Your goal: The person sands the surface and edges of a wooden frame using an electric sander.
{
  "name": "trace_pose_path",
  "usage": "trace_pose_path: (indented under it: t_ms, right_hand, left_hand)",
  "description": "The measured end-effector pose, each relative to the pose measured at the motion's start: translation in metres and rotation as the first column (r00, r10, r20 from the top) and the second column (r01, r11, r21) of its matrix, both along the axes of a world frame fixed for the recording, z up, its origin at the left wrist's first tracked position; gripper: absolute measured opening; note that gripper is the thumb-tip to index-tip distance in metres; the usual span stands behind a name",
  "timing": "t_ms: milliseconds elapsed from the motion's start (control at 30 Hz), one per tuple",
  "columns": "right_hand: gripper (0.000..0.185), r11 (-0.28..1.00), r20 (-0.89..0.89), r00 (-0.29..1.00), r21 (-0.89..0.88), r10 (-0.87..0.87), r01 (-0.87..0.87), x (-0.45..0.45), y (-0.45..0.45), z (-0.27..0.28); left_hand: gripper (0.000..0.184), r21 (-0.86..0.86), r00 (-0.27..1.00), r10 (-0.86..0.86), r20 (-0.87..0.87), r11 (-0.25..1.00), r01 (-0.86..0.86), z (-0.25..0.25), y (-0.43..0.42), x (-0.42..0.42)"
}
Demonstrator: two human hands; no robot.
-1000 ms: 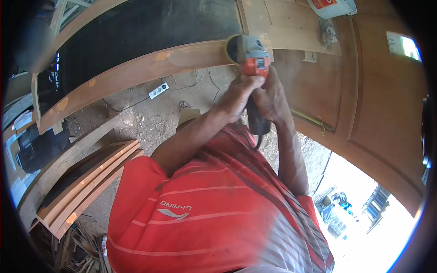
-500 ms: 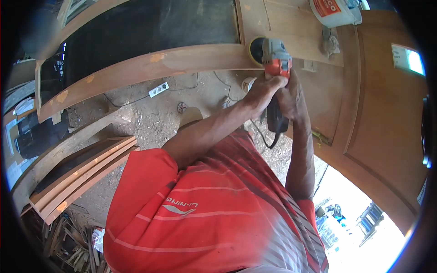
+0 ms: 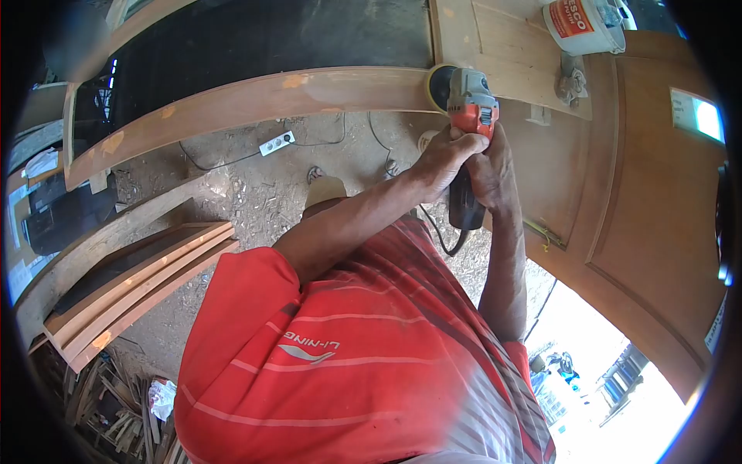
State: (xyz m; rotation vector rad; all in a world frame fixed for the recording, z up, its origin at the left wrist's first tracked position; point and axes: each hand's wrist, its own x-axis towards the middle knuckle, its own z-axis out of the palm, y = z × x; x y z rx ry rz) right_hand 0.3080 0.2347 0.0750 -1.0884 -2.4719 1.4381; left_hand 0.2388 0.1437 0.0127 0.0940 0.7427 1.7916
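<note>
So: both hands (image 3: 442, 162) on sander (image 3: 468, 97) at rail (image 3: 255, 99) edge; floor (image 3: 259, 205) alongside.

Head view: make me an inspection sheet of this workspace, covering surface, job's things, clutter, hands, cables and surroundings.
Surface: wooden rail with lighter patches, beside a dark panel.
Job's things: power tool, its round pad at the rail; exact contact unclear.
Clutter: wood scraps heaped lower left, a crumpled white item beside them.
Hands: left hand and right hand both closed around the power tool.
Cables: cord leaving the tool; power strip on the ground.
Surroundings: stacked wooden pieces at left, white bucket at upper right.
</note>
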Motion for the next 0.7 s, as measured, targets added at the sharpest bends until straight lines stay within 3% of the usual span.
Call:
trace_pose_path:
  t_ms: [200,300,367,500,567,700]
  right_hand:
    - [0.051,0.998,0.02,0.999,-0.03,0.049,-0.048,-0.025,-0.069,0.002]
    - [0.051,0.991,0.017,0.995,-0.092,0.097,-0.095,-0.044,-0.104,0.01]
    - [0.057,0.992,-0.026,0.992,-0.04,0.12,-0.121,-0.054,-0.125,0.008]
    - [0.059,0.976,0.091,0.977,-0.118,0.195,-0.184,-0.082,-0.161,0.025]
    - [0.058,0.967,0.111,0.963,-0.103,0.244,-0.233,-0.087,-0.17,0.013]
    - [0.056,0.981,0.013,0.985,-0.088,0.172,-0.17,-0.079,-0.163,0.008]
  left_hand:
    - [0.046,0.009,0.998,0.055,0.01,0.998,-0.055,0.003,-0.076,-0.022]
    - [0.044,-0.066,0.997,0.08,0.014,0.995,-0.079,0.002,-0.118,-0.034]
    - [0.04,-0.044,0.993,0.114,0.027,0.993,-0.112,0.014,-0.143,-0.045]
    - [0.048,-0.088,0.985,0.168,0.024,0.982,-0.165,0.006,-0.189,-0.059]
    - [0.049,-0.095,0.985,0.172,-0.017,0.98,-0.173,0.007,-0.203,-0.067]
    - [0.043,-0.074,0.988,0.151,0.039,0.986,-0.148,0.012,-0.188,-0.063]
